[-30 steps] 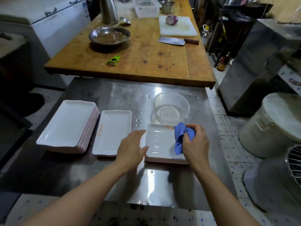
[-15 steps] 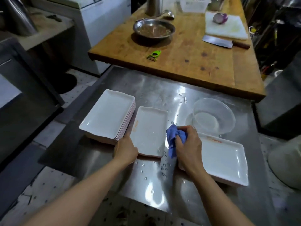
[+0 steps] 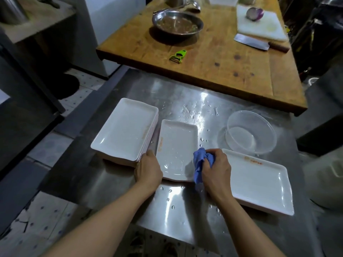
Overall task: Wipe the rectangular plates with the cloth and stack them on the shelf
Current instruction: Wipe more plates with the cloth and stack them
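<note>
A wet white rectangular plate (image 3: 176, 145) lies in the middle of the steel table (image 3: 185, 210). My left hand (image 3: 148, 169) grips its near left corner. My right hand (image 3: 216, 169) holds a bunched blue cloth (image 3: 200, 164) against the plate's near right edge. A stack of several white plates (image 3: 126, 128) sits to the left, touching the middle plate's side. Another single white plate (image 3: 259, 180) lies to the right, partly under my right wrist.
A clear plastic bowl (image 3: 250, 134) with a little water stands behind the right plate. Water drops dot the steel. Beyond is a wooden table (image 3: 213, 58) with a metal pan (image 3: 177, 23), green peeler (image 3: 178, 56), cleaver (image 3: 259, 44), cutting board and onion.
Both hands have moved from the right plate to the middle plate. My left hand now grips its corner and the cloth has come onto its right edge. The view has shifted left.
</note>
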`<state>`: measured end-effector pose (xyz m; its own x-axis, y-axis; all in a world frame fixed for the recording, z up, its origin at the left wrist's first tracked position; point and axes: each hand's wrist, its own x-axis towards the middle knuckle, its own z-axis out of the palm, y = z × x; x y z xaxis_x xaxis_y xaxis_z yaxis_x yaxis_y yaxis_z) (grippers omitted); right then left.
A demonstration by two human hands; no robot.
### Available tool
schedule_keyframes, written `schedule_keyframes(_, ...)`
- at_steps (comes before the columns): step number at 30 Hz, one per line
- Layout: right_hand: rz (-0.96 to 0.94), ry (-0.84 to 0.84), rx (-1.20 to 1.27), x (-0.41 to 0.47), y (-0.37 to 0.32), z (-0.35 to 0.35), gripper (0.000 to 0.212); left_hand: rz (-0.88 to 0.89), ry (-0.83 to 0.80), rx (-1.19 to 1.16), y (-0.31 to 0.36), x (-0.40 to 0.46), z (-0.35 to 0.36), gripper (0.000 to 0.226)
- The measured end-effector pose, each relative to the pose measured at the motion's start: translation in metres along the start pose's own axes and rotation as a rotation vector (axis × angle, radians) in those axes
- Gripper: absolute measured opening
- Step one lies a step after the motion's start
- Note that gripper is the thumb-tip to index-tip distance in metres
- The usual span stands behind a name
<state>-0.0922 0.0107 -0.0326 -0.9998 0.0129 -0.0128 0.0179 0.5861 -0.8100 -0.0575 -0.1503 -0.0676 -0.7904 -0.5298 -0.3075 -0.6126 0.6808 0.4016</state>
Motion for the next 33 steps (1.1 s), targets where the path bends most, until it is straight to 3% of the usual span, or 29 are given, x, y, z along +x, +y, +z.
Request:
schedule_keyframes(7, 0.023, 0.024, 0.007, 0.002, 0.001, -0.005, 0.016, -0.062, -0.016, -0.227, -0.007, 0.002, -0.008, 0.009)
schedule_keyframes(12, 0.036, 0.037, 0.022, -0.002, -0.001, -0.008, 0.017, -0.097, -0.049, -0.407, -0.006, 0.005, -0.003, 0.021)
schedule_keyframes(16, 0.035, 0.083, 0.040, -0.003, -0.001, -0.016, 0.018, -0.099, 0.002, -0.505, -0.005, -0.001, -0.008, 0.018)
schedule_keyframes(33, 0.042, 0.441, 0.100, 0.029, -0.005, -0.118, 0.012, 0.148, -0.081, -0.557, 0.104, -0.005, -0.078, 0.031)
